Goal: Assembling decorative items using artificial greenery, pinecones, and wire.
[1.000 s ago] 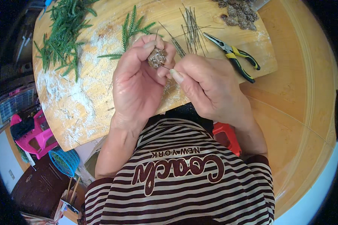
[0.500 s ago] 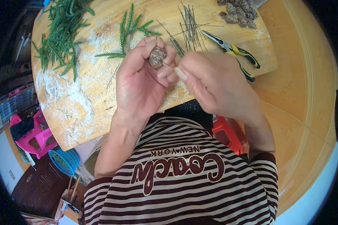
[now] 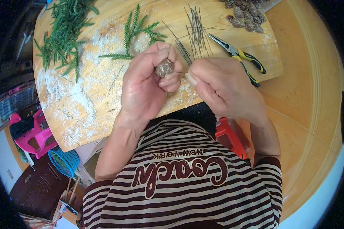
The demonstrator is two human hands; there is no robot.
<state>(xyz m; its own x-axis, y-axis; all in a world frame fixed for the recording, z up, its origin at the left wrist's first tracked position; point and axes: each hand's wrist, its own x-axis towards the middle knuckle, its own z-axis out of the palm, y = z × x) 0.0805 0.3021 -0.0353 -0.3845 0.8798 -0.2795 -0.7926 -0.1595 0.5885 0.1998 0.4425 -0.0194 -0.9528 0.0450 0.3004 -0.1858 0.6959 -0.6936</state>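
Observation:
A small brown pine cone [image 3: 164, 68] rests in the curled fingers of my left hand [image 3: 141, 86], above the near part of the wooden board. From the cone a thin dark wire [image 3: 182, 72] runs across to my right hand [image 3: 227, 89], which pinches its end between thumb and forefinger. Just beyond my left hand lies a green sprig [image 3: 132, 36] of needle-leaved foliage. More straight thin wires [image 3: 198, 36] are spread in a loose heap past my right hand. Beside them are long-nose pliers [image 3: 235, 51] with yellow and black handles, jaws pointing to the far left.
White powder is scattered over the wooden board [image 3: 99, 131]. A heap of green sprigs [image 3: 61, 42] fills its far left, and several pine cones [image 3: 250, 17] sit far right. Left of the board are a pink stool [image 3: 32, 135] and a blue basket [image 3: 64, 162]; a red object [image 3: 231, 139] is below.
My right hand has drawn slightly away to the right, so more wire shows between the hands. The pine cone has turned and shifted slightly in my left fingers.

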